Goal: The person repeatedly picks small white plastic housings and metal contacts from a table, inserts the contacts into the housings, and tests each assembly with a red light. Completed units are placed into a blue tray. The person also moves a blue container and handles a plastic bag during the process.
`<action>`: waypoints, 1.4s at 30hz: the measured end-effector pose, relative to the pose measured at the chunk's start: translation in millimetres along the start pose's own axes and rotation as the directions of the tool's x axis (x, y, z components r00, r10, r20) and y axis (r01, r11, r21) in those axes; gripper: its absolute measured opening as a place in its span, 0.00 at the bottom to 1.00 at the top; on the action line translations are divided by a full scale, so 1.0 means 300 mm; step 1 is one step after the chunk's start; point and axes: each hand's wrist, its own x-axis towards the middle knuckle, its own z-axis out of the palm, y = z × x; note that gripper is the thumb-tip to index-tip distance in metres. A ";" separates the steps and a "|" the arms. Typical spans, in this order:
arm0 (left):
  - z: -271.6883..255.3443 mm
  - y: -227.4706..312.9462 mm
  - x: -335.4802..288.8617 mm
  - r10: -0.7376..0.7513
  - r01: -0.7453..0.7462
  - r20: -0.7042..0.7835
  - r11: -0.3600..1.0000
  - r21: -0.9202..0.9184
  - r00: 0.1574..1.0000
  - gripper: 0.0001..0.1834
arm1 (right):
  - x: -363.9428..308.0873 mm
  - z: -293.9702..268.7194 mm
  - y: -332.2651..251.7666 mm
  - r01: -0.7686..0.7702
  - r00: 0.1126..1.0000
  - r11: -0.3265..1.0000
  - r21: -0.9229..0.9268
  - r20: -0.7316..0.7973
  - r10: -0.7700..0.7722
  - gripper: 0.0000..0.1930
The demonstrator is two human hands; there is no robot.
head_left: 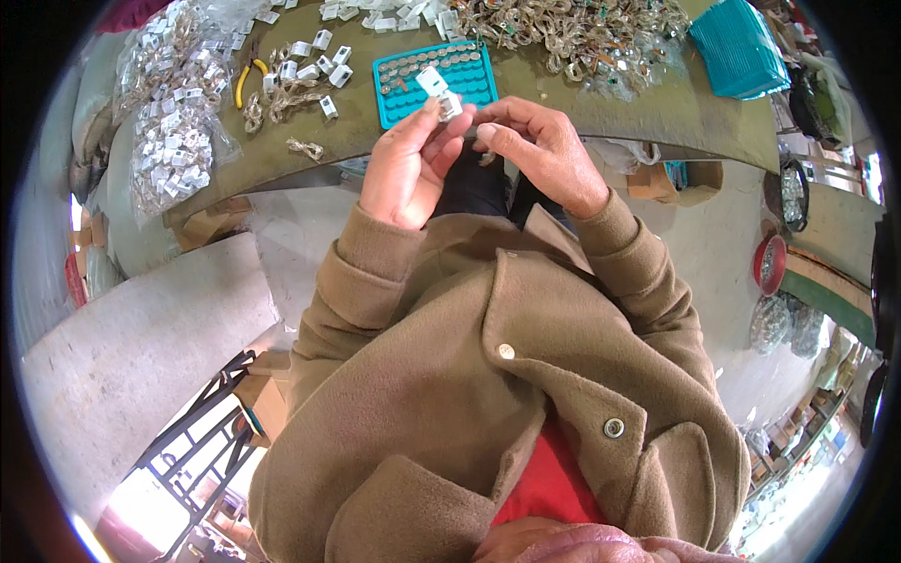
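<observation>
Over the table's near edge, my left hand (410, 169) pinches a small white plastic case (433, 83) between thumb and fingers. Its two white parts stand at an angle to each other. Close beside it is my right hand (549, 155), its thumb and forefinger pressed together. A small pale piece shows below those fingertips, too little of it to name. Just beyond both hands lies a teal tray (383, 86) with rows of round pockets. Small round silvery pieces sit in its far rows, with a few brownish bits among them.
Yellow-handled pliers (241, 86), loose white cases (328, 106) and coiled clear cords (305, 147) lie left of the tray. A bag of white cases (171, 150) overhangs the table's left side. At the right are a cord heap (572, 38) and stacked teal trays (740, 49).
</observation>
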 end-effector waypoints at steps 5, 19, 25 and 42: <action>-0.073 0.036 -0.031 0.145 -0.144 0.009 0.976 0.161 0.989 0.15 | 0.088 -0.022 0.007 0.134 0.921 0.881 -0.453 -0.272 -0.280 0.08; -0.111 0.022 0.023 0.107 -0.108 0.017 0.961 0.256 0.994 0.12 | 0.271 -0.009 0.086 0.224 0.783 0.374 -0.900 -0.062 -0.619 0.04; -0.088 0.053 0.038 0.097 -0.100 0.023 0.979 0.180 0.995 0.14 | 0.268 -0.009 0.071 0.172 0.826 0.420 -0.891 -0.101 -0.554 0.05; -0.069 0.062 0.078 0.113 -0.117 0.034 0.977 0.181 0.993 0.18 | 0.255 0.014 0.013 0.218 0.888 0.501 -0.837 -0.042 -0.457 0.08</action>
